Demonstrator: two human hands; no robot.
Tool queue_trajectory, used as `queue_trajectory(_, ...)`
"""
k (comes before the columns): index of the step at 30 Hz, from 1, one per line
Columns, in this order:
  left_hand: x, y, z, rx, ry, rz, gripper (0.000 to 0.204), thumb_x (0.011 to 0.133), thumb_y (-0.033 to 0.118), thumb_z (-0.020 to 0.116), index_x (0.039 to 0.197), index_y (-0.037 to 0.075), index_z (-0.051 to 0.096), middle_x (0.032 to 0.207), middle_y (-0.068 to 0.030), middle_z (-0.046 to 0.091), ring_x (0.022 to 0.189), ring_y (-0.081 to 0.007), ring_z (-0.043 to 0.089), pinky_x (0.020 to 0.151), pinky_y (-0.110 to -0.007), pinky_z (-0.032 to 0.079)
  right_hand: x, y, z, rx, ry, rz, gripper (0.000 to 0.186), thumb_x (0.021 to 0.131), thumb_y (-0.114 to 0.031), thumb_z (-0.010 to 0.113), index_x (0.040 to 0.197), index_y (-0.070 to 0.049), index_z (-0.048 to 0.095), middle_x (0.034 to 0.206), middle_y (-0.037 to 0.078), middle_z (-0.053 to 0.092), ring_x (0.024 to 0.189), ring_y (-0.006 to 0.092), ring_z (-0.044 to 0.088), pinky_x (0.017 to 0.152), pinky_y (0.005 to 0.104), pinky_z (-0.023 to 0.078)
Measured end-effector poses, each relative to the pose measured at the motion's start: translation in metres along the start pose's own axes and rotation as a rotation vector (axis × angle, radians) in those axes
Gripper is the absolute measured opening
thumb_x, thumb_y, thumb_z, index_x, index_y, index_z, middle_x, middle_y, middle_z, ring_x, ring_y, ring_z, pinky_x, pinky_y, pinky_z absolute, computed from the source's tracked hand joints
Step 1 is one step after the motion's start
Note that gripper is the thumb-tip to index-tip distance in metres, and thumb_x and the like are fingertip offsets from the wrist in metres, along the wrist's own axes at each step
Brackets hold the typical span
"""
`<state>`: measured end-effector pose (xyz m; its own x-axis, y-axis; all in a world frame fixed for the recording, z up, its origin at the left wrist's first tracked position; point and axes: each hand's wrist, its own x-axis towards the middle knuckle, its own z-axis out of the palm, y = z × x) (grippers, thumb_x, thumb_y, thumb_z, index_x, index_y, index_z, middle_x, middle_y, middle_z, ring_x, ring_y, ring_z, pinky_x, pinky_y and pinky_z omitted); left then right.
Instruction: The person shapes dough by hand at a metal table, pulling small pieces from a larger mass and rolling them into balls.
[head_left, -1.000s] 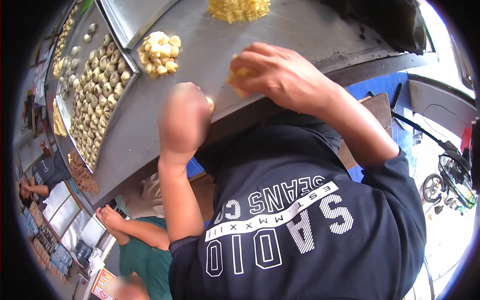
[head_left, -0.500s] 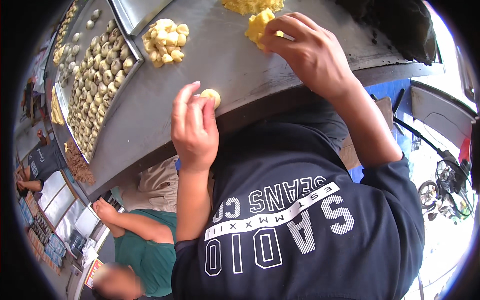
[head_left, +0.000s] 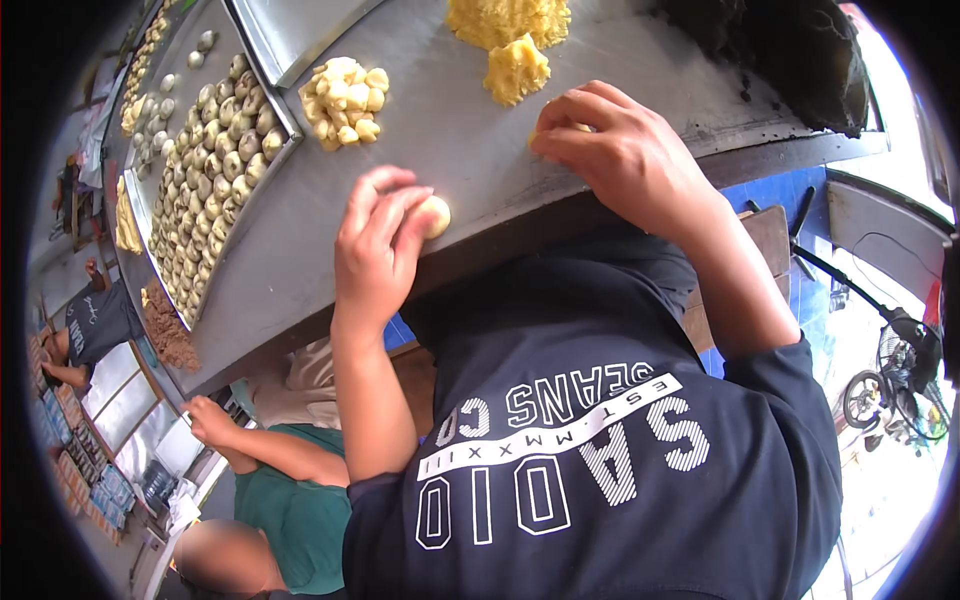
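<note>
Near the front edge of the metal table, my left hand [head_left: 375,250] is closed with a small pale dough ball [head_left: 434,216] at its thumb and fingertips. My right hand [head_left: 630,150] hovers over the table to the right, fingers pinched on a bit of yellow dough [head_left: 533,137] that is mostly hidden by them. Just beyond it lies a torn lump of yellow dough [head_left: 517,71], touching a larger yellow mass [head_left: 500,20] at the back. Left of these, a heap of pale dough pieces [head_left: 345,105] sits on the tabletop.
A tray [head_left: 290,130] of many small round dough balls stands at the left, next to another metal tray [head_left: 300,40]. Brown crumbly filling [head_left: 168,330] lies at the table's left end. A dark bundle [head_left: 790,60] rests back right. A co-worker in green [head_left: 290,500] sits lower left.
My right hand has come away from the yellow lump, toward me, with a bit of dough. The lump now lies free beside the larger mass. My left hand's fingers have curled over the ball.
</note>
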<state>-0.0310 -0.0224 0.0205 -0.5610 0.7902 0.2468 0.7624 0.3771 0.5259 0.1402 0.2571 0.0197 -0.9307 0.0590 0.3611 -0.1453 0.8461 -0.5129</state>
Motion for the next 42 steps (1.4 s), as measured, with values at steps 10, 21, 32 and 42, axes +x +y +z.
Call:
queue_trajectory(10,0.059,-0.041,-0.004,0.201,0.198,-0.180,0.033,0.092,0.023,0.101,0.110,0.006,0.078,0.100,-0.0008,0.075,0.076,-0.0108,0.066,0.070,-0.034,0.058,0.037,-0.006,0.017,-0.354,-0.056,-0.083,0.012,0.093,-0.012,0.073,0.100,-0.007,0.081,0.113,0.004,0.075,0.111,0.0248,0.072,0.094,0.0399,0.065)
queue_trajectory(21,0.012,-0.030,-0.007,0.305,0.133,-0.087,0.026,0.098,0.021,0.092,0.115,0.004,0.081,0.119,-0.0128,0.075,0.115,-0.0355,0.073,0.098,-0.048,0.060,0.005,-0.008,0.013,-0.136,0.102,0.125,0.017,0.094,-0.016,0.086,0.111,-0.013,0.086,0.122,0.002,0.077,0.116,0.0283,0.071,0.099,0.0430,0.062)
queue_trajectory(32,-0.011,-0.010,-0.006,-1.158,0.205,-0.571,0.032,0.102,-0.009,0.083,0.132,-0.004,0.074,0.136,-0.0141,0.077,0.120,-0.0193,0.076,0.106,-0.034,0.064,-0.011,-0.014,0.008,-0.051,0.163,0.249,0.024,0.097,-0.017,0.084,0.120,-0.010,0.077,0.122,0.006,0.076,0.115,0.0298,0.072,0.096,0.0438,0.064)
queue_trajectory(42,-0.022,-0.007,0.018,-0.055,0.141,-0.103,0.030,0.098,0.011,0.090,0.127,0.010,0.085,0.124,-0.0094,0.081,0.118,-0.0328,0.075,0.101,-0.046,0.061,0.022,-0.003,0.021,-0.348,0.118,0.047,0.010,0.097,-0.017,0.080,0.098,-0.009,0.075,0.101,0.006,0.068,0.102,0.0289,0.069,0.089,0.0435,0.064)
